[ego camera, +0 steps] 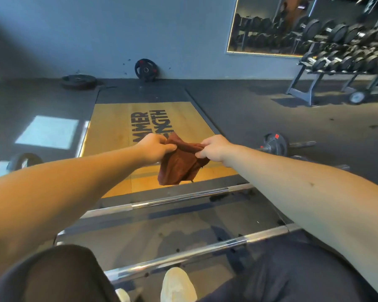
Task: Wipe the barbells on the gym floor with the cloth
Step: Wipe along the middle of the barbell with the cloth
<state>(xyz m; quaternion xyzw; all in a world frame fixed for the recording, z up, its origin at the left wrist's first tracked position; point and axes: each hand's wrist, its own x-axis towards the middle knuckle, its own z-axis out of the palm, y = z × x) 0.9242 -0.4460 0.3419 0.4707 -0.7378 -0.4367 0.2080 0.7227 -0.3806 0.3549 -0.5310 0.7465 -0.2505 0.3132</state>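
- On my feed both bare arms reach toward the middle of the frame, and the two hands meet at the cloth.
- The left hand [153, 149], just left of centre, has its fingers curled round the cloth's left edge, with the thumb pinching down on top.
- The right hand [214, 150], just right of centre, pinches the cloth's upper right edge between curled fingers and thumb.
- The cloth [181, 166] is dark reddish-brown. It hangs crumpled between and below the two hands, in the air over the wooden platform [114, 127], and I see it touching neither bar.
- The far barbell [172, 200] is a chrome bar lying across the frame below the cloth, slanting up to the right along the near edge of the wood.
- The near barbell [183, 256] lies parallel to it in the lower frame, crossing just above a pale shoe [177, 284] between two dark-clad knees.
- A third bar with a black plate [275, 144] lies on the dark rubber floor at the right, beyond the right forearm.
- At the left edge a black disc [23, 162] is partly hidden behind the left forearm.
- At the top centre a leaning plate [146, 69] rests against the wall, and a flat plate [78, 81] lies on the floor to its left.
- At the upper right stand a dumbbell rack [340, 62] and a wall mirror [268, 25].
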